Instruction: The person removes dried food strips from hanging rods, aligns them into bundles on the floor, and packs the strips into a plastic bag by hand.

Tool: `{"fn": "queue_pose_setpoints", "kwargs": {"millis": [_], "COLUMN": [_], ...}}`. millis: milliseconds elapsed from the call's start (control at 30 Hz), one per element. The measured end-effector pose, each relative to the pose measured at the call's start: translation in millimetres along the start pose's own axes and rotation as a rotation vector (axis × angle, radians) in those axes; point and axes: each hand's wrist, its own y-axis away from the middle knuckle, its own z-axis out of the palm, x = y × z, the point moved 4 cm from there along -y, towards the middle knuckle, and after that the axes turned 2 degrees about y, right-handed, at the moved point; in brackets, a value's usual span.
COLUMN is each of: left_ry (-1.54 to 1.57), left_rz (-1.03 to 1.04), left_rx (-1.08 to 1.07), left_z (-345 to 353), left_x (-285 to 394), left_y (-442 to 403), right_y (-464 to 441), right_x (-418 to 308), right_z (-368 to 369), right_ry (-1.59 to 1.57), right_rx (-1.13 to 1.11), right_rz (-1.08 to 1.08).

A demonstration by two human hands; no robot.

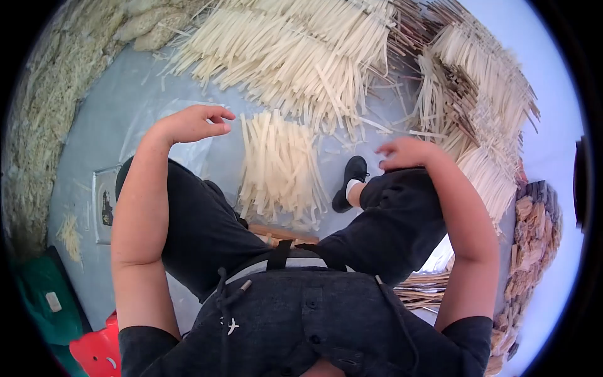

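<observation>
Between my knees, a small pile of pale flat strips (279, 166) lies on the grey floor. My left hand (200, 124) hovers just left of its upper end, fingers apart and slightly bent, holding nothing. On the other side, my right hand (402, 154) is over my right knee, its fingers loosely spread with nothing in them. A much larger heap of pale strips (295, 56) spreads across the floor beyond both hands. The small pile's lower end is close to a wooden piece (282, 235) near my lap.
More strips and brown sticks (461, 94) are stacked at the upper right. Stacked brown pieces (531, 245) stand at the right. A rough pale mass (44, 119) lines the left. A red object (97, 349) and a green container (50, 298) are at the lower left.
</observation>
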Motion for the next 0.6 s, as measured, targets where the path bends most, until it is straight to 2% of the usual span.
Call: {"fn": "queue_pose_setpoints", "kwargs": {"millis": [100, 167, 233, 300, 367, 433, 500, 533, 600], "left_ry": [-0.088, -0.062, -0.045, 0.087, 0.564, 1.179, 0.993, 1.006, 0.572], "left_rz": [0.096, 0.086, 0.078, 0.089, -0.087, -0.283, -0.367, -0.380, -0.560], "left_rx": [0.042, 0.090, 0.126, 0.259, 0.192, 0.234, 0.503, 0.490, 0.682], "left_z": [-9.4, -13.4, -11.0, 3.9, 38.2, 95.4, 142.4, 164.2, 190.0], "left_x": [0.9, 9.7, 13.5, 2.4, -22.5, -73.3, -132.8, -154.6, -194.0], "left_y": [-20.8, -40.0, -66.0, -103.5, -144.4, -191.2, -222.3, -231.4, -233.9], "right_y": [-46.4, -80.5, -117.5, -157.6, -220.1, -273.9, -298.0, -308.5, -314.4], "right_x": [-50.0, -74.4, -90.8, -98.7, -86.7, -76.2, -77.1, -70.8, -60.1], "right_z": [-33.6, -57.4, -68.6, -64.4, -30.2, 26.4, 73.8, 101.8, 137.7], "right_ry": [-0.046, 0.028, -0.031, -0.087, -0.336, -0.261, -0.242, -0.308, -0.370], "right_rx": [0.181, 0.238, 0.304, 0.372, 0.462, 0.461, 0.291, 0.323, 0.334], "right_rz": [-0.256, -0.296, -0.274, -0.243, -0.117, -0.055, 0.044, 0.095, 0.158]}}
